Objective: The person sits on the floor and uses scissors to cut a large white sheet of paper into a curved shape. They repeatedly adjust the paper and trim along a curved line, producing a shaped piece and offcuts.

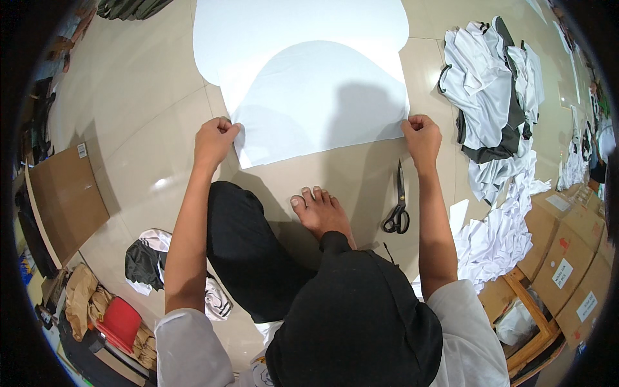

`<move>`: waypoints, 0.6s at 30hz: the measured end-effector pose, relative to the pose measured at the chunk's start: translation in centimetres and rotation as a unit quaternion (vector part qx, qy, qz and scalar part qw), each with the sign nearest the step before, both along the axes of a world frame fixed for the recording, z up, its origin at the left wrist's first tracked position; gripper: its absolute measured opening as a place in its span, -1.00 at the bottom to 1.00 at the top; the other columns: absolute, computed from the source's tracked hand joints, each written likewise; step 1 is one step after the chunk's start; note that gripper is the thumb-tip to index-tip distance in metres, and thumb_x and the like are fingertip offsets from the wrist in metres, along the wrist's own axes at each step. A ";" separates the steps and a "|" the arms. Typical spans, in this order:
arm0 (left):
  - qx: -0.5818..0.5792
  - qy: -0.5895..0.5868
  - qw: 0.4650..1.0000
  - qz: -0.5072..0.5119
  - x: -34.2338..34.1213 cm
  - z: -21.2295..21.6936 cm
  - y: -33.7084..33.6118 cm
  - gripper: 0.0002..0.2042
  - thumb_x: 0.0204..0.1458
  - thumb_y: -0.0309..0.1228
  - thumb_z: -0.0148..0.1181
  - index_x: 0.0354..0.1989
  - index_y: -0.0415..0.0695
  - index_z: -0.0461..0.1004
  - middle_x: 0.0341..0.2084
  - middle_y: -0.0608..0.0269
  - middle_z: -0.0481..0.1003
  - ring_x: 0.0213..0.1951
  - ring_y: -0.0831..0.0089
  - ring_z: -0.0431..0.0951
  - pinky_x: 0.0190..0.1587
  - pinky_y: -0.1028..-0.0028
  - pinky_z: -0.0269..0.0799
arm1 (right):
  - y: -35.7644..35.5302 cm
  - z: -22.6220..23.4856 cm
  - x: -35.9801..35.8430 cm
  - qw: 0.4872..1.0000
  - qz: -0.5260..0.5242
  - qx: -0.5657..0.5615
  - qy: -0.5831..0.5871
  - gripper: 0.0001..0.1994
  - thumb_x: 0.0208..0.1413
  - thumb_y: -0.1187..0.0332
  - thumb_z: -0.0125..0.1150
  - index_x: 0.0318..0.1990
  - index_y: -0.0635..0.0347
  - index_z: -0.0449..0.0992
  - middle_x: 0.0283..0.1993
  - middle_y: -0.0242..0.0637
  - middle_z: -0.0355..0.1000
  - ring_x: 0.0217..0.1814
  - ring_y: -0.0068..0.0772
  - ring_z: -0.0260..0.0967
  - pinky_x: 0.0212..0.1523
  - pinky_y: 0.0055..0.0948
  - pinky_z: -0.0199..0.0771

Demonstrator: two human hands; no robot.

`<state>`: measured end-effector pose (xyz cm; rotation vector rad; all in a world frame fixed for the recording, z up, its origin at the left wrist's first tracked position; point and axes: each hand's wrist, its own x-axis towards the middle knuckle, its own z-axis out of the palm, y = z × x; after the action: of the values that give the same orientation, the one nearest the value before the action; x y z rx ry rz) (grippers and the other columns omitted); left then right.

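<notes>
A white fabric piece [316,97] with a curved far edge lies spread on the tiled floor, over a larger white sheet [300,19] that reaches out of view at the top. My left hand [215,142] pinches the fabric's left corner between thumb and fingers. At the right corner, my right hand [423,138] holds the same piece in a similar pinch. Shadows fall across the cloth. Black-handled scissors [397,203] rest on the floor just inside my right forearm, blades pointing away from me.
To the right lie a heap of white and dark garments [487,90] and a pile of white fabric scraps [493,248]. Cardboard boxes [567,251] stand beyond them. At left are a brown cardboard panel [68,200] and a dark-and-white cloth bundle [147,261]. My bare foot [322,213] is near the fabric's front edge.
</notes>
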<state>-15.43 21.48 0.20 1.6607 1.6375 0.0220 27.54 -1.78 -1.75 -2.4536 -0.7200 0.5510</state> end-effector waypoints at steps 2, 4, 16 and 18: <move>-0.032 -0.022 0.998 0.039 0.8 1.4 -0.2 -0.71 0.21 -0.24 0.48 -0.34 -0.25 0.62 -0.45 0.25 0.62 -0.39 0.49 0.55 -0.25 0.42 0.49 | 0.0 0.1 -0.1 1.000 0.009 -0.011 -0.006 -0.72 0.13 0.23 0.47 -0.15 0.29 0.74 -0.27 -0.08 0.73 -0.21 -0.08 0.73 -0.08 -0.19 0.68; -0.058 -0.064 0.995 0.056 0.3 1.1 0.0 -0.72 0.23 -0.25 0.47 -0.34 -0.21 0.59 -0.45 0.28 0.60 -0.38 0.50 0.54 -0.24 0.43 0.49 | 0.0 0.5 -0.7 0.999 0.027 -0.009 -0.026 -0.72 0.13 0.23 0.45 -0.15 0.28 0.74 -0.28 -0.09 0.73 -0.21 -0.07 0.73 -0.08 -0.18 0.67; -0.071 -0.104 0.982 0.140 -5.1 0.6 0.0 -0.76 0.28 -0.34 0.47 -0.19 -0.19 0.52 -0.46 0.37 0.51 -0.46 0.59 0.42 -0.37 0.47 0.39 | -0.7 2.4 -4.8 0.979 -0.046 0.059 0.188 -0.59 0.18 0.40 0.53 0.11 0.39 0.55 -0.22 -0.09 0.71 -0.35 -0.36 0.64 -0.30 -0.35 0.64; -0.062 -0.090 0.985 0.137 -6.2 0.3 -0.3 -0.75 0.29 -0.33 0.48 -0.17 -0.20 0.51 -0.46 0.37 0.51 -0.47 0.60 0.40 -0.39 0.48 0.37 | -1.2 2.7 -5.4 0.977 -0.043 0.057 0.203 -0.59 0.19 0.40 0.54 0.11 0.39 0.55 -0.23 -0.08 0.71 -0.35 -0.39 0.63 -0.33 -0.38 0.63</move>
<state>-21.61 21.21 0.52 1.2921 1.6798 0.1984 22.15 -3.01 0.92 -2.1577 -0.4606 0.9141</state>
